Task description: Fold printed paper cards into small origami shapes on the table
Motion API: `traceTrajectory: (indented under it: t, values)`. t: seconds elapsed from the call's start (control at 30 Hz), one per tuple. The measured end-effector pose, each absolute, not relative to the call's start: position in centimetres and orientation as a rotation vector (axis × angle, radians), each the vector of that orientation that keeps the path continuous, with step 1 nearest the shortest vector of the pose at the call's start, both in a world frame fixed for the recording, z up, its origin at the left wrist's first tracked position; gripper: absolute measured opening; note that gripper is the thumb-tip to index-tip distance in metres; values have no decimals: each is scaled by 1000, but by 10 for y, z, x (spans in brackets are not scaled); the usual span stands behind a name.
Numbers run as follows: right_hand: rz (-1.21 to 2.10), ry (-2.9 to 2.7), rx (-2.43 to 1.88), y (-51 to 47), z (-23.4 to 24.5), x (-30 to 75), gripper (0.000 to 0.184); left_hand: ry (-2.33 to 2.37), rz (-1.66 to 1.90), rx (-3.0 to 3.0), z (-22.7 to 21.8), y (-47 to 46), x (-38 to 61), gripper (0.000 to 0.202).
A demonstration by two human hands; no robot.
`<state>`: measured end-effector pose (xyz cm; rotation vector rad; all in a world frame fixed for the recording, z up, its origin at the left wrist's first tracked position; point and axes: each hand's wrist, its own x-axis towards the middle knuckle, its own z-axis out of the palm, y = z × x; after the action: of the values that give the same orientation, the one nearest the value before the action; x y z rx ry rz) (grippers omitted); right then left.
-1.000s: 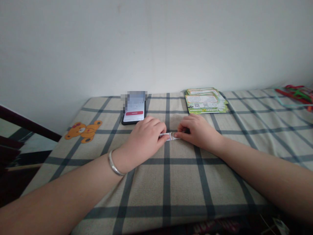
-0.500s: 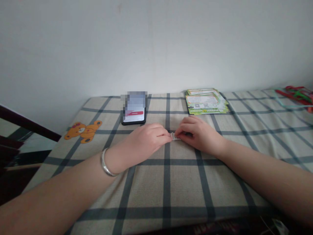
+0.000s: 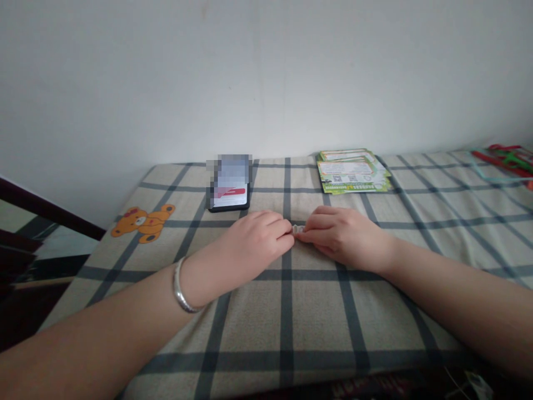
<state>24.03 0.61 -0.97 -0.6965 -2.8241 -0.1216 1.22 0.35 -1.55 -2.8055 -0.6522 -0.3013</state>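
The left hand (image 3: 259, 241) and the right hand (image 3: 345, 236) both pinch one small whitish piece (image 3: 297, 228) from opposite sides, over the checkered counter (image 3: 316, 316).

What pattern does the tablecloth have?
Beige with dark blue-grey lines crossing in a check; the head view shows the tablecloth best.

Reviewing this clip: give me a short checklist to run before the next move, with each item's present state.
1. Left hand gripping the small white piece: ok, pinched at one end.
2. Right hand gripping it too: ok, pinched at the opposite end.
3. Full shape of the piece visible: not ok, mostly hidden by the hands.
4. Phone apart from both hands: ok.
5. Printed cards neatly squared: not ok, they lie fanned.
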Motion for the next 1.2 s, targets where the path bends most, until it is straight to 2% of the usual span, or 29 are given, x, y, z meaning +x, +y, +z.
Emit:
traceTrajectory:
  t: [0.13, 0.37, 0.73, 1.2]
  values:
    - [-257, -2893, -732, 1, -6, 243, 26, -670, -234, -2796, -12, 2, 12, 15]
    - [-386, -2937, -763, -3, -4, 252, 19, -673, -165, -2781, -2, 2, 10, 25]
    - [-272, -2908, -855, -4, -1, 256, 21, -749, -40, -2762, 6, 0, 1, 27]
    - [-209, -2874, -965, -3, 0, 258, 21, -884, -98, -2774, 2, -4, -5, 27]
